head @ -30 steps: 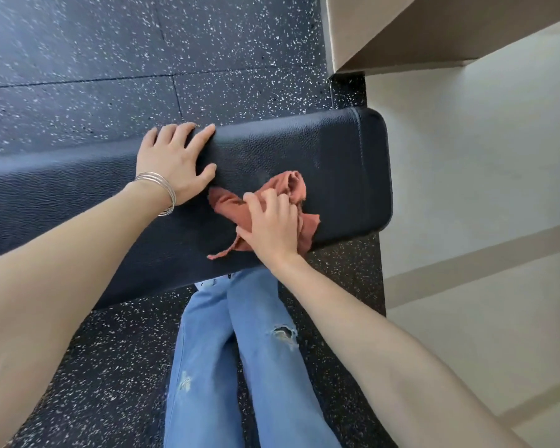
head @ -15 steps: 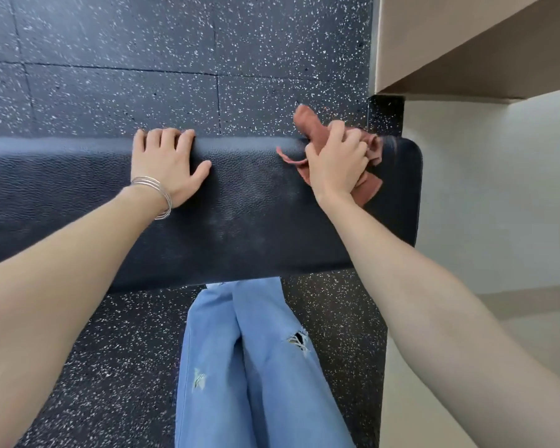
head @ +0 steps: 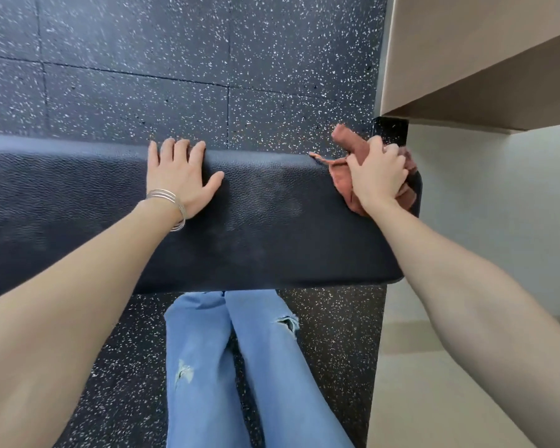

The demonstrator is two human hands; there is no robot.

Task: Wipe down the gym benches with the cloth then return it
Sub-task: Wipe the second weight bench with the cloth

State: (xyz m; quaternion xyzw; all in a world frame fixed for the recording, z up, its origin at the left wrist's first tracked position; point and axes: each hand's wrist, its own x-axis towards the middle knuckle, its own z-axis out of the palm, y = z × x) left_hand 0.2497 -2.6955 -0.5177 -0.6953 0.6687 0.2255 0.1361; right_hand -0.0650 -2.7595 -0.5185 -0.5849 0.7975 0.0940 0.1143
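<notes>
The right hand (head: 378, 176) is bunched around a crumpled rust-red cloth (head: 343, 181), pressing it down on the far right-hand corner of the long black padded bench with a pebbled leather-look top (head: 272, 227), with one fold of the cloth sticking up past the far edge. The left hand (head: 180, 179) lies flat on the bench, fingers spread and curling over the far edge (thin silver bangles (head: 172, 205) ring its wrist), holding nothing. Blue ripped jeans (head: 240, 367) stand on black speckled rubber floor (head: 175, 59) just beside the bench's near edge.
</notes>
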